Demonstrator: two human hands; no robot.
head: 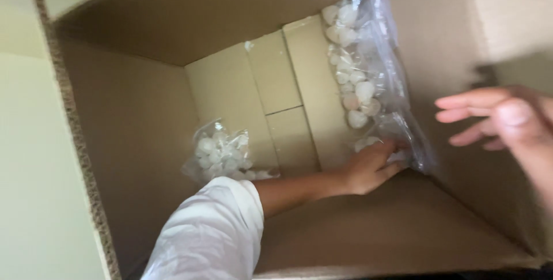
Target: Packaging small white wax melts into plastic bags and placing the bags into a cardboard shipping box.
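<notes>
Inside the cardboard box (132, 124), 1 small bag (220, 152) lies on the bottom. The left hand (371, 167) grips the long bag (368, 78) (white pieces inside) at its lower end. The right hand (501, 116) hovers open, blurred.

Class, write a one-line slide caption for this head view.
Left hand grips a clear bag of white pieces inside a cardboard box; right hand hovers open.
</notes>
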